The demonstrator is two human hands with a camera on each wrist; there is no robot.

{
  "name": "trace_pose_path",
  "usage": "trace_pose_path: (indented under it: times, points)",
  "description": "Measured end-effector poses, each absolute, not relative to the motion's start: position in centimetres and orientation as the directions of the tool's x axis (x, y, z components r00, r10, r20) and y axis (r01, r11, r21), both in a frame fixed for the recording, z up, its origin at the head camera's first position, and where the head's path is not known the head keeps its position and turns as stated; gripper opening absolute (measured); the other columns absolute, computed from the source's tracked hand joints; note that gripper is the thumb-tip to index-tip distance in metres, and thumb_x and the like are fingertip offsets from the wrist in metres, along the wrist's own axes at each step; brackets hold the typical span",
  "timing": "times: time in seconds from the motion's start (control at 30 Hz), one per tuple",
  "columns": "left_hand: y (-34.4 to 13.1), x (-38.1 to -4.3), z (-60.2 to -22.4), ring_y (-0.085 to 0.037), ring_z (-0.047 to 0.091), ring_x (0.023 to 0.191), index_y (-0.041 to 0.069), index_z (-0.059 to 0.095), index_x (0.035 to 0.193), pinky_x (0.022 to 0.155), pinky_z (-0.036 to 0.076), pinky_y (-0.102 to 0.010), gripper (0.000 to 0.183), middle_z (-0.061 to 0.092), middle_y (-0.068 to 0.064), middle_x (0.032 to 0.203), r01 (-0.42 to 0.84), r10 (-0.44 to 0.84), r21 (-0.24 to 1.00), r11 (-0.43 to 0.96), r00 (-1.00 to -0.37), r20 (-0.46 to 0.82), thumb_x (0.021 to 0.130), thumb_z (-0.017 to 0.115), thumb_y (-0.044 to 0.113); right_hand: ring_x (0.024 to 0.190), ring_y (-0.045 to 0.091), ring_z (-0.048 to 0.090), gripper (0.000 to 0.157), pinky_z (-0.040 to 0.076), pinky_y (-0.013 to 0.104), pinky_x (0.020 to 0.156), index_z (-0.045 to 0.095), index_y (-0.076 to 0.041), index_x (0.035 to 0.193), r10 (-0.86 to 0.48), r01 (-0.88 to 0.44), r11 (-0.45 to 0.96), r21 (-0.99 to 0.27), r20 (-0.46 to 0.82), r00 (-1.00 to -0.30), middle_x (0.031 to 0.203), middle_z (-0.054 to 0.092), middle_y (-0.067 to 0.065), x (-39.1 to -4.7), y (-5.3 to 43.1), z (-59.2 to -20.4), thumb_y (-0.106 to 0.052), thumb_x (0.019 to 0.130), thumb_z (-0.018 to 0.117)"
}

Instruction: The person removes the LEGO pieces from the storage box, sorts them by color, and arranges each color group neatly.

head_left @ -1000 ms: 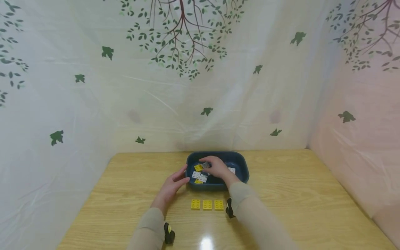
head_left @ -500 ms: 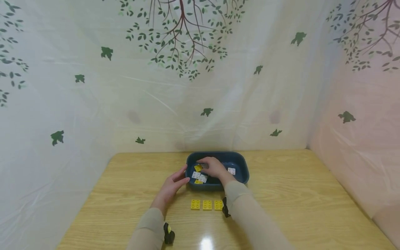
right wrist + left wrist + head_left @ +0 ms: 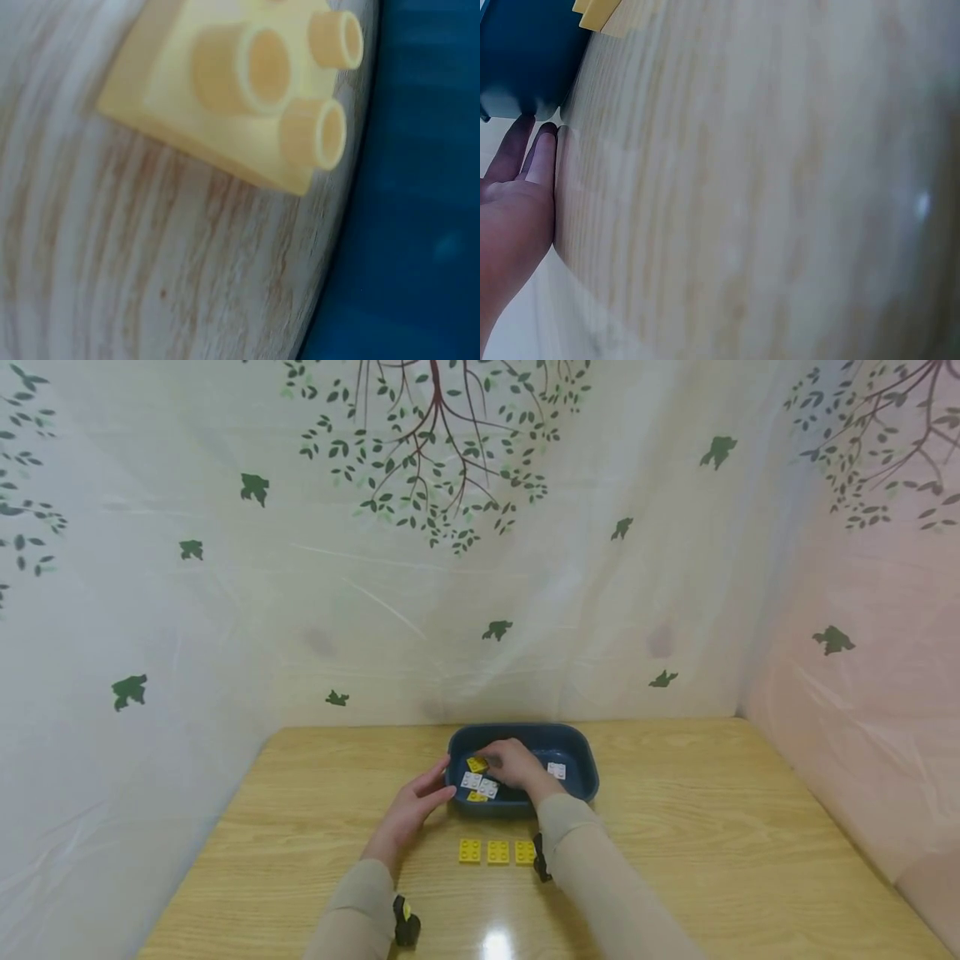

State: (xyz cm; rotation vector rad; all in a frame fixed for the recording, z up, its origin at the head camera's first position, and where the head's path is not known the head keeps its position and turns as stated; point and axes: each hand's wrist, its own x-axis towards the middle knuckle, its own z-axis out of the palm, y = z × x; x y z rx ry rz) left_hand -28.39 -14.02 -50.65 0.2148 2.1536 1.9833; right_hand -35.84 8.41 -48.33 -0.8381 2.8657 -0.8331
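Observation:
A dark blue bin (image 3: 577,789) stands at the back of the wooden table. My left hand (image 3: 411,810) rests against its left end with straight fingers; in the left wrist view the fingertips of this hand (image 3: 517,202) touch the blue wall. My right hand (image 3: 517,766) reaches inside, its fingers beside a yellow toy brick (image 3: 476,764). Whether they pinch anything is hidden. White bricks (image 3: 471,780) and another yellow brick (image 3: 476,796) lie near the bin's left end. Farther right inside is a white brick (image 3: 556,770).
In front of the bin, three yellow bricks (image 3: 497,852) form a row on the table (image 3: 300,827). My right wrist camera partly covers the rightmost one. A printed cloth (image 3: 375,610) hangs behind the table and along both sides.
A second ago my right hand held a grey brick up in the bin. The hand has sunk lower and the grey brick no longer shows clearly. My left hand stays put.

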Motion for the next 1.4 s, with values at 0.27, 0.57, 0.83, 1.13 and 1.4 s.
trace_pose_path:
  times: [0.27, 0.57, 0.83, 1.13, 1.4]
  points:
    - [-13.89, -28.19, -50.57, -0.028, 0.037, 0.141, 0.025, 0.044, 0.151, 0.115, 0.023, -0.057, 0.056, 0.044, -0.008, 0.152, -0.036, 0.248, 0.996, 0.082, -0.967, -0.056, 0.098, 0.064, 0.021, 0.118, 0.028, 0.058, 0.031, 0.041, 0.046, 0.105, 0.071, -0.011, 0.122, -0.484, -0.472, 0.742, -0.476, 0.106, -0.869, 0.122, 0.068, 0.006, -35.64, 8.46, -48.46, -0.007, 0.091, 0.070]
    - [-13.79, -28.01, -50.57, -0.029, 0.036, 0.141, 0.026, 0.044, 0.151, 0.115, 0.023, -0.057, 0.056, 0.043, -0.009, 0.152, -0.038, 0.245, 0.995, 0.088, -0.968, -0.059, 0.098, 0.064, 0.020, 0.110, 0.027, 0.059, 0.030, 0.043, 0.046, 0.103, 0.074, -0.012, 0.112, -0.452, -0.444, 0.751, -0.489, 0.110, -0.885, 0.114, 0.070, 0.005, -35.43, 8.43, -48.54, -0.008, 0.083, 0.080]
    - [-13.75, -27.89, -50.57, -0.029, 0.036, 0.142, 0.026, 0.044, 0.151, 0.115, 0.022, -0.058, 0.057, 0.044, -0.009, 0.152, -0.032, 0.247, 0.995, 0.091, -0.968, -0.053, 0.098, 0.064, 0.022, 0.102, 0.024, 0.059, 0.027, 0.045, 0.044, 0.100, 0.074, -0.015, 0.106, -0.417, -0.410, 0.767, -0.493, 0.104, -0.903, 0.107, 0.069, 0.003, -35.10, 8.43, -48.25, -0.007, 0.081, 0.081]
    - [-13.83, -27.94, -50.67, -0.028, 0.036, 0.141, 0.028, 0.046, 0.150, 0.115, 0.023, -0.058, 0.056, 0.045, -0.007, 0.151, -0.037, 0.243, 0.995, 0.092, -0.968, -0.059, 0.097, 0.065, 0.022, 0.103, 0.022, 0.059, 0.026, 0.045, 0.043, 0.100, 0.074, -0.016, 0.107, -0.411, -0.405, 0.782, -0.474, 0.098, -0.907, 0.108, 0.070, 0.002, -35.29, 8.22, -48.19, -0.012, 0.082, 0.081]
    - [-14.00, -28.05, -50.60, -0.028, 0.037, 0.141, 0.031, 0.045, 0.150, 0.115, 0.024, -0.057, 0.056, 0.045, -0.005, 0.152, -0.050, 0.242, 0.993, 0.110, -0.967, -0.076, 0.098, 0.064, 0.026, 0.105, 0.021, 0.061, 0.027, 0.046, 0.042, 0.099, 0.073, -0.015, 0.112, -0.386, -0.389, 0.776, -0.496, 0.115, -0.916, 0.111, 0.069, 0.002, -35.23, 8.23, -47.84, -0.011, 0.085, 0.078]
